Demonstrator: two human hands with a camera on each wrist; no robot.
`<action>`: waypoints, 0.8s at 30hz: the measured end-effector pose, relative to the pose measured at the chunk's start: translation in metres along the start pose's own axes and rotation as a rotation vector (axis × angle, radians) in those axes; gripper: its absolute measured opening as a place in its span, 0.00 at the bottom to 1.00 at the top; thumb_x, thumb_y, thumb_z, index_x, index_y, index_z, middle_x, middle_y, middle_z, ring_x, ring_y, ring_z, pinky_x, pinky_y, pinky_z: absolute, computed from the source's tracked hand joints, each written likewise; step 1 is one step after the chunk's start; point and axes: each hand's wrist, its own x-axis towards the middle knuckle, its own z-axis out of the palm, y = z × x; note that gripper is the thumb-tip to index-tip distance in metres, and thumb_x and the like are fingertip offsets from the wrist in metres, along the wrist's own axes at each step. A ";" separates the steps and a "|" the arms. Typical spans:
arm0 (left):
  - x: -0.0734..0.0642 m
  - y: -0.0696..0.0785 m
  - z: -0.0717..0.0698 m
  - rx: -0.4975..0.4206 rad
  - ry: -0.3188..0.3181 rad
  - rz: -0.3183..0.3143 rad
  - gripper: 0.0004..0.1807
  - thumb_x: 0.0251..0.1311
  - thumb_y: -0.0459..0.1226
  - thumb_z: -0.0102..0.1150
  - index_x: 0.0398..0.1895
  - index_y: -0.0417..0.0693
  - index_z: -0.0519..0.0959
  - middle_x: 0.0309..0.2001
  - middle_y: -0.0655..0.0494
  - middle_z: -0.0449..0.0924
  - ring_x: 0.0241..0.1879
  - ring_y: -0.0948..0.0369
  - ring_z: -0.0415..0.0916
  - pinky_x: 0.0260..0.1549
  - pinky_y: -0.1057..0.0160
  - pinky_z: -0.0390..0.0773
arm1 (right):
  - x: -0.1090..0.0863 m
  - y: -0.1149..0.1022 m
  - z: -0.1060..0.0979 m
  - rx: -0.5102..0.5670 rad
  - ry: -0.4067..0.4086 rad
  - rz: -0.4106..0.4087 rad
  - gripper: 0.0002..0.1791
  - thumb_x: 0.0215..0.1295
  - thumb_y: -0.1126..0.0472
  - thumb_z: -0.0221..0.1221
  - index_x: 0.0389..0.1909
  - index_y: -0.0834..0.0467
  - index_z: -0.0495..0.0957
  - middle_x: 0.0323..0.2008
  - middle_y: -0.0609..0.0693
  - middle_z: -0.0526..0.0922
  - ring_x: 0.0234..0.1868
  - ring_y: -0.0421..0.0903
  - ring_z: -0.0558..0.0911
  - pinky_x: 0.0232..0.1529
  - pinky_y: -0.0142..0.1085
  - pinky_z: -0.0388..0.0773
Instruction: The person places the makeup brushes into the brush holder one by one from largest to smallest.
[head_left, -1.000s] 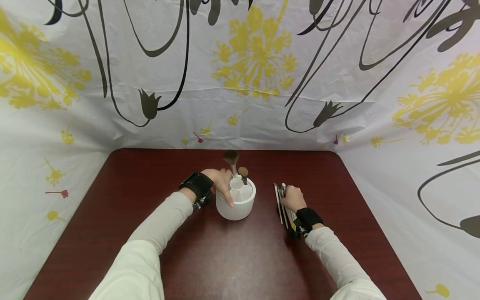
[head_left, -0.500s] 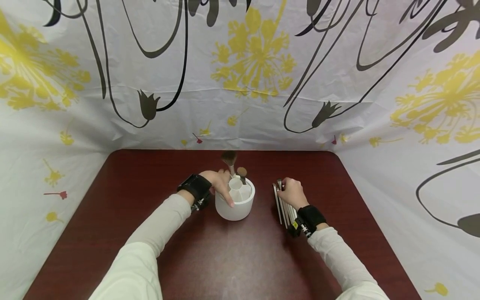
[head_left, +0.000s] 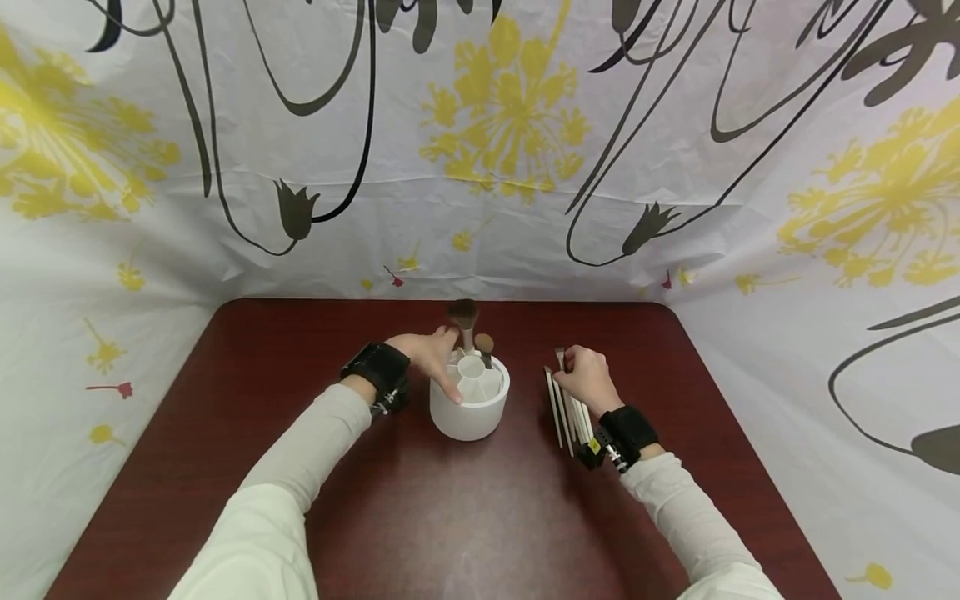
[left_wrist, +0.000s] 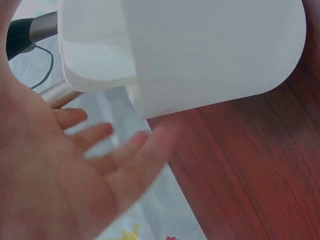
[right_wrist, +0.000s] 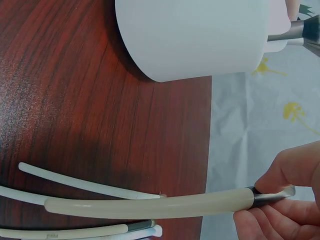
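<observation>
A round white brush holder (head_left: pixel 468 421) with several compartments stands upright on the table. Two makeup brushes stick up at its back: a large fluffy brush (head_left: pixel 463 315) and a smaller round-tipped brush (head_left: pixel 484 343). My left hand (head_left: pixel 423 354) is at the holder's left side, its fingers extended in the left wrist view (left_wrist: pixel 125 170); whether the thumb touches the rim, I cannot tell. Between thumb and fingers, my right hand (head_left: pixel 588 381) pinches a makeup brush (right_wrist: pixel 150 207) by its metal ferrule, the cream handle pointing away from the fingers. Part of its bristles is hidden.
Several more slim brushes (right_wrist: pixel 85 185) lie side by side below the held one, right of the holder. The dark red tabletop (head_left: pixel 420 517) ends at a patterned white sheet (head_left: pixel 517 267) behind and at both sides.
My right hand has shifted slightly up and left, and now pinches one brush above the others. The left hand has loosened from the holder and drawn a little left, its fingers straighter.
</observation>
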 end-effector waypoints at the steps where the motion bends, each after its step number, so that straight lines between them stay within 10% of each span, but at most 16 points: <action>1: 0.002 -0.001 0.000 -0.021 -0.002 0.036 0.64 0.36 0.49 0.72 0.67 0.32 0.38 0.67 0.34 0.41 0.68 0.47 0.41 0.63 0.53 0.51 | 0.000 0.001 0.000 0.001 -0.004 0.007 0.18 0.52 0.64 0.59 0.44 0.69 0.73 0.34 0.62 0.78 0.33 0.52 0.76 0.33 0.42 0.73; 5: 0.007 -0.003 0.004 -0.083 -0.030 0.100 0.64 0.34 0.44 0.73 0.67 0.34 0.38 0.67 0.38 0.44 0.67 0.50 0.44 0.63 0.54 0.51 | -0.002 0.003 -0.002 0.010 -0.006 0.024 0.19 0.53 0.64 0.59 0.45 0.69 0.72 0.36 0.62 0.77 0.34 0.53 0.76 0.34 0.43 0.73; 24: 0.007 -0.001 0.011 0.109 -0.027 -0.048 0.61 0.31 0.56 0.71 0.68 0.44 0.49 0.64 0.43 0.54 0.62 0.43 0.53 0.58 0.48 0.58 | 0.001 -0.009 -0.013 0.068 0.012 -0.011 0.18 0.54 0.65 0.57 0.46 0.67 0.71 0.37 0.63 0.77 0.38 0.54 0.76 0.35 0.43 0.73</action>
